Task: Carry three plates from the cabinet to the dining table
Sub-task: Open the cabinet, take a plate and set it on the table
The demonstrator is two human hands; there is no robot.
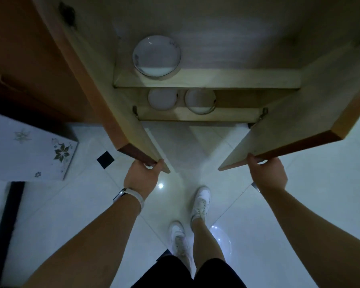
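Observation:
A wooden cabinet stands open in front of me, both doors swung out. My left hand [142, 175] grips the lower edge of the left door [121, 113]. My right hand [267, 173] grips the lower edge of the right door [295, 129]. On the upper shelf [227, 79] lies a white plate [156, 55] with a dark pattern on its rim. On the shelf below sit two smaller white plates, one at the left [163, 99] and one at the right [200, 100], partly hidden by the shelf above.
A white box with a flower print [31, 150] stands to the left on the glossy white tile floor [310, 204]. A dark strip [7, 225] runs along the floor at the far left. My legs and white shoes [201, 202] are below the cabinet.

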